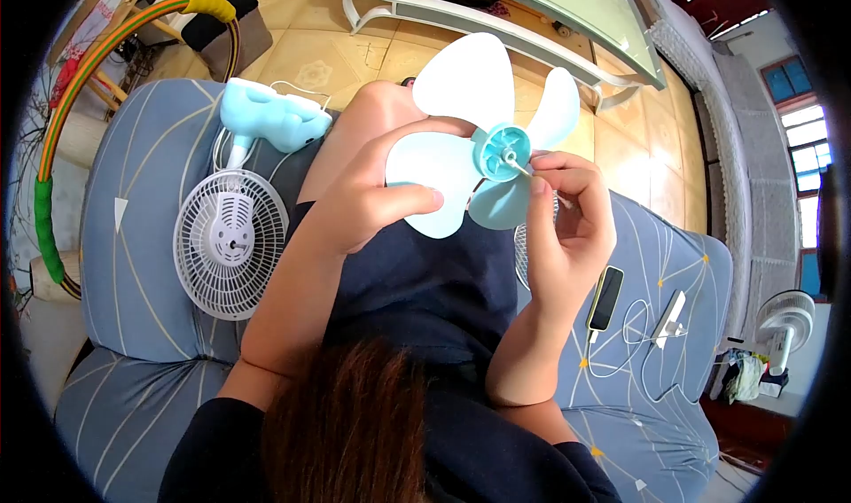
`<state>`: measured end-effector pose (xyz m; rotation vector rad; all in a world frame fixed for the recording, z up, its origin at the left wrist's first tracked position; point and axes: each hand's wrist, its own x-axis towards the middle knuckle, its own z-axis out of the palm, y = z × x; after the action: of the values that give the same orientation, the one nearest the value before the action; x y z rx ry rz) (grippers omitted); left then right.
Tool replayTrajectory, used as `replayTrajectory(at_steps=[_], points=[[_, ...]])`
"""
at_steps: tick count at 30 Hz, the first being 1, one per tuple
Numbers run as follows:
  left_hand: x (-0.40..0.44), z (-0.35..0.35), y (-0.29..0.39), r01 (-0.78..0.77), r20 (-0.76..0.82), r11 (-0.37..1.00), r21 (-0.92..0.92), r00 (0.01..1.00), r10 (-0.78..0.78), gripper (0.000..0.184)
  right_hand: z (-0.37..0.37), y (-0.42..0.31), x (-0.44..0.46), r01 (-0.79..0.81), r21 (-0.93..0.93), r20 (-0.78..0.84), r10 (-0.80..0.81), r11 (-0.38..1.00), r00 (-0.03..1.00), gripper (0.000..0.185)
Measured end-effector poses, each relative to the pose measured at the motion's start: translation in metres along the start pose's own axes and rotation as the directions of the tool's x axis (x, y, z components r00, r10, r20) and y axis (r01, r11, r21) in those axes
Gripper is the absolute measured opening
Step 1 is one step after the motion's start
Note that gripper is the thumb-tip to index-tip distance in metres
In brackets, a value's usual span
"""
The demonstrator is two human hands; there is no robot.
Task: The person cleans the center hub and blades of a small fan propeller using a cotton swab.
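My left hand [377, 188] grips a pale blue fan blade [443, 162] by one of its petals, thumb on the near face and fingers behind. The blade's hub side faces me, above my lap. Between the thumb and forefinger of my right hand [572, 210] is a thin white stick, like a cotton swab [521, 168], its tip at the hub's centre hole. Left of my lap lies a small fan's light blue base [275, 117], joined to a white rear grille [232, 281] with a bare shaft. Another wire grille [522, 259] shows partly behind my right forearm.
On the patterned blue sofa [133, 290], a phone [606, 299] lies on the right beside a white power strip [670, 317] and cables. A striped hoop [87, 69] leans at the left. A glass-topped table [567, 24] stands ahead; another fan [784, 321] is far right.
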<state>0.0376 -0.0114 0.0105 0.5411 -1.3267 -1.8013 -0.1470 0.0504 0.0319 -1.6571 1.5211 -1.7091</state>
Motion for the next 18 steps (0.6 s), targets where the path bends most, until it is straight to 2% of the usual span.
replayTrajectory(at_steps=[4,6,9,13,17,18], points=[[0.001,0.002,-0.004,0.037,-0.048,0.997,0.074,0.998,-0.033,0.044,0.002,0.003,0.000,0.036,0.035,0.020,-0.037,0.999,0.999,0.009],[0.003,0.014,-0.010,-0.055,-0.146,0.998,0.044,0.987,0.061,0.036,0.004,0.003,0.001,0.072,0.005,0.041,-0.072,0.997,0.997,0.009],[0.001,0.017,-0.003,-0.034,-0.148,0.984,0.172,0.987,0.060,0.051,0.002,0.003,0.001,0.062,0.006,0.092,-0.063,0.998,0.994,0.008],[0.000,0.019,-0.004,-0.104,-0.178,0.937,0.335,0.969,0.171,0.045,0.002,-0.002,0.001,0.011,-0.013,0.113,-0.009,1.000,0.994,0.007],[-0.005,0.022,0.002,-0.080,-0.216,0.880,0.468,0.955,0.202,0.028,0.002,0.007,0.004,0.117,-0.050,-0.007,-0.117,0.992,0.993,0.009],[-0.005,0.023,0.000,-0.130,-0.218,0.848,0.514,0.936,0.276,0.024,0.001,0.006,0.005,0.112,-0.060,-0.021,-0.114,0.992,0.993,0.009]])
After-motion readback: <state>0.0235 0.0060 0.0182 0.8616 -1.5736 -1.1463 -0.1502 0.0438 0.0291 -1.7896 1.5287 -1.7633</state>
